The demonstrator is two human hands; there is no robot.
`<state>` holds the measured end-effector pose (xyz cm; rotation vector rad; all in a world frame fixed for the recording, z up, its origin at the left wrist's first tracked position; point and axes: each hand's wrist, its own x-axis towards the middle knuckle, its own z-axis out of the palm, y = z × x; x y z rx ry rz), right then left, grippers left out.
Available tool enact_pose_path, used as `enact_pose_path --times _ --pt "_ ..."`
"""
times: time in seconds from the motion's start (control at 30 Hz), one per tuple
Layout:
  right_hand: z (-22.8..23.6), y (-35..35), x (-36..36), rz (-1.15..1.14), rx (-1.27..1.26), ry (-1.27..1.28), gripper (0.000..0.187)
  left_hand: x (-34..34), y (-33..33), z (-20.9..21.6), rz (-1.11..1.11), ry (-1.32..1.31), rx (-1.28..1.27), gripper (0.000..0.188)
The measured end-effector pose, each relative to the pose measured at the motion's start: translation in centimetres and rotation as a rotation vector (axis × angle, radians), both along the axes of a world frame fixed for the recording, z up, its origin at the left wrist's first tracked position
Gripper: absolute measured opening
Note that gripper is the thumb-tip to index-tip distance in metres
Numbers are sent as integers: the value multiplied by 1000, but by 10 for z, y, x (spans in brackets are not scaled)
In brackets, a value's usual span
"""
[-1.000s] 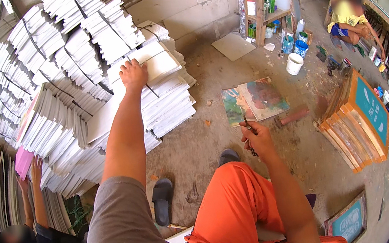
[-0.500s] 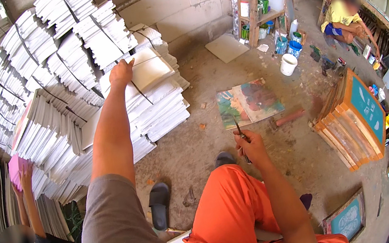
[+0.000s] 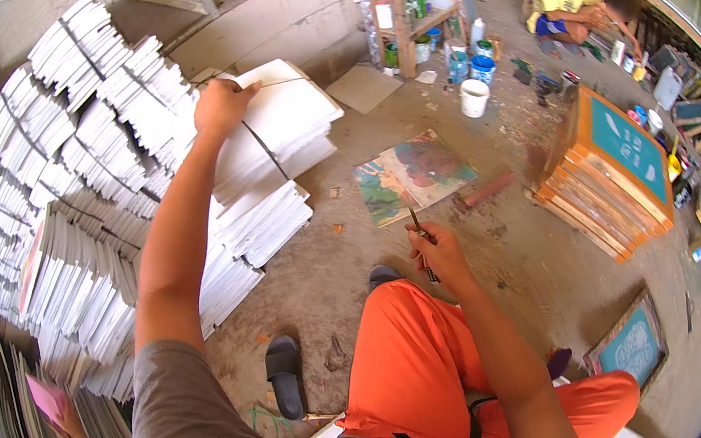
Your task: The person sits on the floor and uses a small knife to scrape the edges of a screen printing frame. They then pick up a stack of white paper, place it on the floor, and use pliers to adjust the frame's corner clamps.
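My left hand [image 3: 224, 108] is closed on the strap across a thick bundle of white sheets [image 3: 292, 106], near its upper left corner. The bundle is tied with dark straps and sits over other white stacks [image 3: 266, 226]; I cannot tell whether it is lifted off them. Above my right knee, my right hand [image 3: 438, 251] is closed around a thin knife [image 3: 414, 221], its narrow, pointed blade directed away from me. The knife touches nothing else.
Strapped white bundles [image 3: 24, 130] rise high on the left. A paint-stained board [image 3: 416, 176], wooden-framed screens [image 3: 601, 184], a white bucket [image 3: 474, 98] and a dark slipper [image 3: 285, 376] are on the floor. One person [image 3: 558, 6] sits far right; another's hand [image 3: 65, 419] holds pink sheets lower left.
My left hand and the bundle have shifted rightward, away from the tall stacks. The view has turned right. My right hand still holds the knife. The other person's pink sheets are lower.
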<state>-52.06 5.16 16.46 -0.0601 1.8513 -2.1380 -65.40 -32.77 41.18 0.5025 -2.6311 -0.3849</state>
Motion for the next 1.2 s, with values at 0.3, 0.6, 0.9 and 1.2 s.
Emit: enact_pose_path --times 0.3,0.6,0.9,1.2 --pt "30 129 47 -443 -10 84 33 -8 223 -79 -544 -31 297 53" --pt "67 275 148 -967 12 -23 34 53 465 -107 -975 -66 450 51" --pt "32 411 238 -1224 92 -136 24 146 625 -136 -1021 -244 523 48" --pt "-93 586 390 -1390 812 -476 23 166 710 -217 -1214 -328 326 52"
